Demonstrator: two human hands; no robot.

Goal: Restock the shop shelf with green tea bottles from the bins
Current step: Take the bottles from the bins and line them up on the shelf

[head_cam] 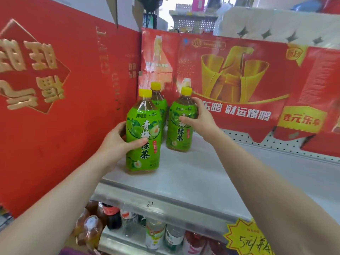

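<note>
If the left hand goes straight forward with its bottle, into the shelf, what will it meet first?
Probably the rear bottle, just behind the front bottle that the left hand grips; their gap is unclear.

One view only: head-worn wide-angle camera, looking forward and slightly down at the shelf [211,173]. Close range, shelf board filling centre frame; front edge runs across lower middle.

- Bright, even indoor light; shadows fall faintly on the white shelf [202,172].
- A pale sheen washes the red carton [158,57] at the back.
- Wide-angle bending at the edges; the lower bottles [156,234] look blurred.
</note>
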